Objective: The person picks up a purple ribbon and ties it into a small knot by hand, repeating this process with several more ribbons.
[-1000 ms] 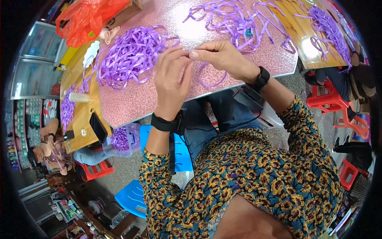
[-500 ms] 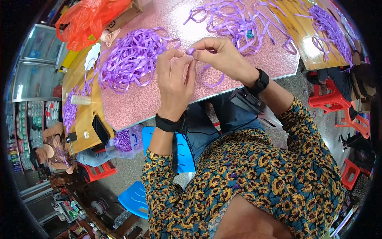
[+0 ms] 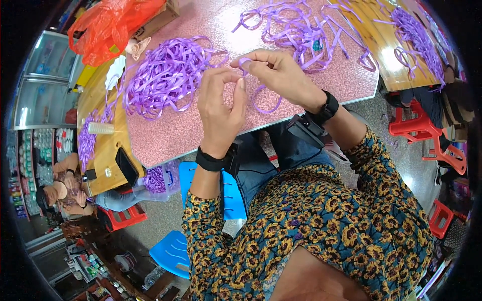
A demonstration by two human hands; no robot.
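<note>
A strip of purple ribbon is pinched in my right hand (image 3: 278, 70), with a small loop of the ribbon (image 3: 244, 60) showing at the thumb and forefinger. Just below and to the left, my left hand (image 3: 220, 103) has its thumb and forefinger tips close together. A short bit of purple shows above that thumb tip, but what the fingers hold, if anything, I cannot make out. Beside my left hand lies a big tangled heap of purple ribbon (image 3: 163, 80). On the tabletop under my right hand, a curved ribbon length (image 3: 268, 109) lies near the front edge.
Looser ribbon strands (image 3: 296, 32) spread over the far part of the pink table (image 3: 173, 135). A red plastic bag (image 3: 113, 27) sits at the far left. A black phone (image 3: 126, 164) and stacked cups (image 3: 101, 128) rest on the wooden table. Another person (image 3: 68, 188) sits at left.
My left hand has drawn slightly down and away from my right hand, widening the gap between them. The ribbon loop at my right fingertips shows more openly.
</note>
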